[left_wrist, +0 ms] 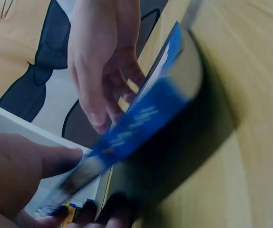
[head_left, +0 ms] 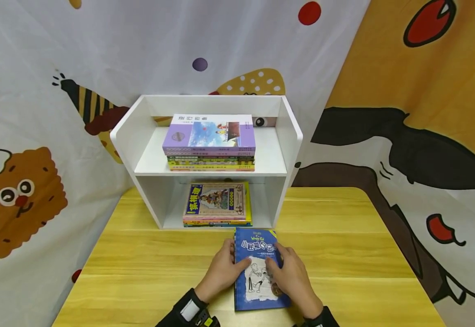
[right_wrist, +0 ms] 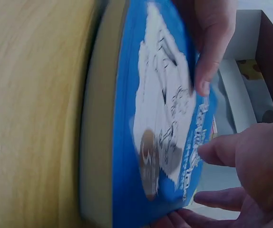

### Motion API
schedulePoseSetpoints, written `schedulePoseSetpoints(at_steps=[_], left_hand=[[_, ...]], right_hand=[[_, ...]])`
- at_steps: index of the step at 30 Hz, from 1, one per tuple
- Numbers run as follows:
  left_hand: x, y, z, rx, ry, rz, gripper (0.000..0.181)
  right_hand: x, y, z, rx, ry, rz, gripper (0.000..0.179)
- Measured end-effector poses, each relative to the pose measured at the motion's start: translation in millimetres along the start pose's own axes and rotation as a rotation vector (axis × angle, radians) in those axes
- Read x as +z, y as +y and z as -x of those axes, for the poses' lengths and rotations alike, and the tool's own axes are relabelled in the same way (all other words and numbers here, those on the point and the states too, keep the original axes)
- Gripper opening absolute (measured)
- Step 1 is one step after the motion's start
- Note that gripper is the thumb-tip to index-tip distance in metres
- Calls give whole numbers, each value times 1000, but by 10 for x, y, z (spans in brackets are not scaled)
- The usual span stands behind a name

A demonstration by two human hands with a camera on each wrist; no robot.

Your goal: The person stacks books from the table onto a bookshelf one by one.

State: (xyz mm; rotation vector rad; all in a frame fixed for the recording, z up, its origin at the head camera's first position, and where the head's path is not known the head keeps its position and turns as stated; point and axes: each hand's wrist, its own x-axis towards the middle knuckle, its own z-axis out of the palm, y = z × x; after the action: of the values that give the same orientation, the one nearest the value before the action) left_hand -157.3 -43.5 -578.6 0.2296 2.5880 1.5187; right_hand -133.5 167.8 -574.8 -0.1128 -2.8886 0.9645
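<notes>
A blue book with a white cartoon panel on its cover is held between both hands, in front of the shelf. My left hand grips its left edge, thumb over the cover. At the right edge my right hand holds it, thumb on the cover. In the left wrist view the book is tilted, its spine facing the camera and its underside off the table; the left fingers reach beneath. The right wrist view shows the cover and page edges, with some right fingertips hidden behind the book.
A white two-tier shelf stands at the back of the wooden table. A stack of books lies on its upper level, another stack on the lower. Behind hangs a cartoon-printed cloth.
</notes>
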Motion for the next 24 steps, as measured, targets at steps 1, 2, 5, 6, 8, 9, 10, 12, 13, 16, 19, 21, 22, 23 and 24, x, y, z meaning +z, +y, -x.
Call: schedulePoseSetpoints(at_steps=[1,2,5,6,8,9,10,12,13,16,19,21,22,23,24], left_hand=[[7,9,5,0,-7,33,59],[9,21,8,2,-15,68,60],[-13,74,14,11,-28,149,61],[-28,94,17,8,-34,176,60],[-68,140,30,14,-31,215,59],[-92,165,39,16,-28,239,58],[-118,191,48,20,-25,264,57],[-172,246,67,31,-13,320,54],[-200,274,76,35,-2,351,53],[-277,362,109,40,28,438,51],[-348,464,159,40,43,533,51],[-386,523,194,41,33,584,51],[-403,547,208,42,29,600,50],[-420,567,219,43,26,611,49],[-439,579,226,43,24,614,48]], right_hand=[[-3,1,1,0,-2,-20,63],[-5,3,1,7,-5,-46,64],[-21,5,8,32,-16,-131,67],[-23,7,9,47,-16,-151,67],[-23,8,12,74,-10,-183,65],[-18,12,12,84,-11,-203,64],[-12,14,11,92,-18,-231,61],[3,15,11,94,-43,-303,55],[9,17,11,88,-67,-364,51],[7,18,24,42,-175,-601,42],[-31,7,43,2,-255,-811,36],[-74,-6,45,-35,-276,-885,35],[-102,-16,41,-47,-271,-897,34],[-134,-31,35,-55,-257,-900,33],[-169,-42,25,-73,-247,-898,33]])
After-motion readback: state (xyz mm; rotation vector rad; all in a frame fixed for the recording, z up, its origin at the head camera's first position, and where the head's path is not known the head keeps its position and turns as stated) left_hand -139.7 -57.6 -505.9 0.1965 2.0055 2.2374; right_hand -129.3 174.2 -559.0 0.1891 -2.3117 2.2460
